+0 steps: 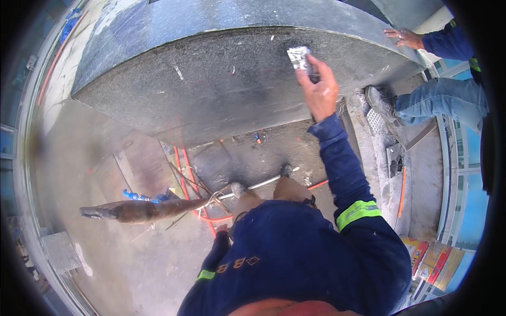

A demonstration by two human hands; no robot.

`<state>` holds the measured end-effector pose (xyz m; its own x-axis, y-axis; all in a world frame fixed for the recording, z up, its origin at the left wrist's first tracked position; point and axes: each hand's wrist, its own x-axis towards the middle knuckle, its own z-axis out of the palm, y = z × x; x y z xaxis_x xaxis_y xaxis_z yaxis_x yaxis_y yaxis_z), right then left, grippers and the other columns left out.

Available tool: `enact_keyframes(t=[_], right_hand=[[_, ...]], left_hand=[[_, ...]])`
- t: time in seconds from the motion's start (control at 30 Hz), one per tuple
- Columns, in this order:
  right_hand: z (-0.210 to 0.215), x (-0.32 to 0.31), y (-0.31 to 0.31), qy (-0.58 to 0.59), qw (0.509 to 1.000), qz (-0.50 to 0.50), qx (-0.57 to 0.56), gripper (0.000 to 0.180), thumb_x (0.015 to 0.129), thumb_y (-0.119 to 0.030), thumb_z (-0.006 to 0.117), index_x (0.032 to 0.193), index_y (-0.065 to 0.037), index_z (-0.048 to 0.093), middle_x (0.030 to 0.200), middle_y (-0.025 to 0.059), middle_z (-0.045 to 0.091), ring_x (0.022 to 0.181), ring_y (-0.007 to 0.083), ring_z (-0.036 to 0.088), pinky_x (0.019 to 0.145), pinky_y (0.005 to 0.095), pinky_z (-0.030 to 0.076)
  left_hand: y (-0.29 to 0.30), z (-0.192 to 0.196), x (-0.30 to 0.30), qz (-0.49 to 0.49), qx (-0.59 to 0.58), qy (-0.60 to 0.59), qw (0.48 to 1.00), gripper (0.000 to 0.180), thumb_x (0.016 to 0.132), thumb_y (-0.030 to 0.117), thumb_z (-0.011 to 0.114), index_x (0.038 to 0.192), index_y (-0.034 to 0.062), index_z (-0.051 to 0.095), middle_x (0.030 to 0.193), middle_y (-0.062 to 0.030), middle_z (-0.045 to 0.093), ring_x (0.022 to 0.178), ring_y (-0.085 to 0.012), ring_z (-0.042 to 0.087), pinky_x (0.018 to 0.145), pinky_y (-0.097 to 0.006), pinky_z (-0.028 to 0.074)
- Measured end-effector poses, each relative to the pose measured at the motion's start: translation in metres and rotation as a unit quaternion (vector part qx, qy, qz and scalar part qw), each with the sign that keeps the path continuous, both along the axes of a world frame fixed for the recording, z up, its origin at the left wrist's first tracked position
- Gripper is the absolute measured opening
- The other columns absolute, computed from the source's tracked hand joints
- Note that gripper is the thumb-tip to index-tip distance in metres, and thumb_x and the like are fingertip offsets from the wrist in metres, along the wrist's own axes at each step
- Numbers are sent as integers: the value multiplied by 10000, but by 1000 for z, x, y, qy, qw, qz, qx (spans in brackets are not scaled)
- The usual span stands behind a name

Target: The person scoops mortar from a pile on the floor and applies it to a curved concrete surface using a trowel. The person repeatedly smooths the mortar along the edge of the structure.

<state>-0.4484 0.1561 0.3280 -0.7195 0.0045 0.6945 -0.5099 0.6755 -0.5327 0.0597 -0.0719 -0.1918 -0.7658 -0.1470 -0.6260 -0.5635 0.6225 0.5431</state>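
Dark stone slab (221, 84) stands before me; my right hand (319, 92) pinches a small pad (299, 57) flat against it, fingers above. Left hand probably hidden.

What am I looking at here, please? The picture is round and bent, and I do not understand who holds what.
No machine is here: a person wears a wide camera on the head, looking down, so edges bend. The right hand presses a small grey pad against a big dark stone slab. The left hand hangs low by the body; whether it holds anything is unclear. On the floor lie orange pipes. At the upper right, a co-worker's hand rests on the slab.
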Motion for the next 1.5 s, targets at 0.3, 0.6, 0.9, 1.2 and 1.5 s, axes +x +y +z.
enact_keyframes(t=[0.3,0.6,0.9,1.2,1.5], right_hand=[[2,-10,-76,30,995,-7,-98,379,816,-161,765,1146,-14,650,923,127,666,795,206,632,711,345,517],[-40,-5,-52,-32,999,-29,-21,383,783,-121,769,1139,-39,654,952,146,660,816,302,659,718,385,527],[38,2,-70,59,960,25,272,325,884,-106,643,1204,-139,603,942,88,544,763,299,642,616,404,551],[37,-19,-31,68,940,-27,335,305,907,-117,607,1210,-153,605,922,85,536,749,297,645,600,406,558],[32,-34,41,6,936,-119,332,327,910,-100,579,1230,-164,591,966,105,570,796,321,670,643,420,578]], left_hand=[[-14,19,38,-187,-121,-45,974,243,934,282,488,1103,219,652,1003,-101,710,906,-320,686,777,-450,540],[-7,19,22,-101,-55,-5,993,179,872,298,592,966,154,641,956,-158,686,941,-364,655,790,-486,517],[-3,0,3,-230,-105,-104,962,288,927,243,493,1180,243,631,1060,-83,693,993,-287,667,847,-427,537],[-3,-3,7,-86,-34,21,996,171,826,210,659,963,109,661,940,-173,695,939,-371,654,799,-472,512],[-23,-3,-6,-174,-77,13,982,229,928,245,497,1098,203,644,1044,-82,703,947,-294,677,786,-446,538]])
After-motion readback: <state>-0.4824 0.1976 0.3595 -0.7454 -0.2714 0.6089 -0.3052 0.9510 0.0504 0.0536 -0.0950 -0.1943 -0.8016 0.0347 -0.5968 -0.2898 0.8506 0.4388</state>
